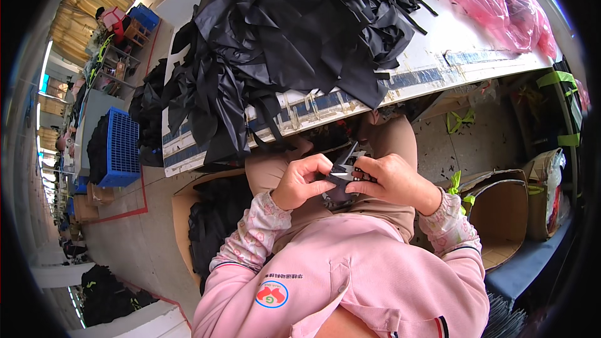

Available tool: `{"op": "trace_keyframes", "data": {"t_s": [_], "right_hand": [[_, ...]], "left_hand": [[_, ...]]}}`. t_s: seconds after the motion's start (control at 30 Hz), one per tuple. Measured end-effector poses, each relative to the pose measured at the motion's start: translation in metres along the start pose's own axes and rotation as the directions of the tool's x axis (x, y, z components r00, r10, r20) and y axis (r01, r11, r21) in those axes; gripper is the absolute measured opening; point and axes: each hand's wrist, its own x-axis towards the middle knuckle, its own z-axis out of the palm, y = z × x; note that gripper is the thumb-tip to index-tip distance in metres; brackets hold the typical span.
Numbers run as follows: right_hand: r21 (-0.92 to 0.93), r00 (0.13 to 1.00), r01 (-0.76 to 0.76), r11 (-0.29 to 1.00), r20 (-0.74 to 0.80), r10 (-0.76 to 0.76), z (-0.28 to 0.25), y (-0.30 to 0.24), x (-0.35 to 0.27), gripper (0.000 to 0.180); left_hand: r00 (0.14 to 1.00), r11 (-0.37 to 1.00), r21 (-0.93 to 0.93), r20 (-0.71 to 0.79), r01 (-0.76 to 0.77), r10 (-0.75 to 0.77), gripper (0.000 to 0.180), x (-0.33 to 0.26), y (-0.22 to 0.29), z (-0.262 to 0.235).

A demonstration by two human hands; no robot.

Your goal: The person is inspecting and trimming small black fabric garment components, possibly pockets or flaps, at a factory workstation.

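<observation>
Both my hands meet over my lap, just in front of the table edge. My left hand [303, 181] is closed, thumb and forefinger pinching the edge of a small black fabric piece [341, 179]. My right hand [393, 179] is closed at the other side of that piece, its fingers curled round a dark object whose kind I cannot make out. A bright, narrow, metal-like strip [340, 174] shows between the two hands. On the white table [432, 75] beyond them lies a big heap of black fabric pieces [282, 37], some hanging over the front edge.
Pink plastic sheeting [488, 6] lies at the table's far right. A cardboard box of black fabric [216, 219] stands by my left side, an open cardboard box [499, 213] at my right. Farther left are a blue crate [122, 144] and a person [114, 20].
</observation>
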Motion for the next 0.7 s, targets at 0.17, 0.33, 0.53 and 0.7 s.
{"op": "trace_keyframes", "data": {"t_s": [0.17,0.33,0.53,0.7], "right_hand": [[0.007,1.000,-0.002,1.000,0.010,0.002,-0.001,-0.002,0.000,0.036],[0.047,0.997,-0.041,0.998,0.065,0.038,-0.004,0.000,-0.003,0.035],[0.203,0.990,-0.091,0.975,0.125,0.066,-0.012,0.003,-0.007,0.038],[0.206,0.968,-0.016,0.978,0.250,-0.037,-0.016,0.001,-0.004,0.040]], "left_hand": [[1.000,1.000,0.027,0.014,-0.003,0.003,0.013,0.001,0.000,0.002],[0.997,0.993,0.112,0.062,-0.042,0.035,0.014,0.002,0.003,0.001],[0.981,0.996,0.071,0.179,0.060,-0.072,0.011,0.006,0.013,-0.008],[0.896,0.970,-0.016,0.387,0.241,-0.216,0.011,0.017,0.021,-0.022]]}}
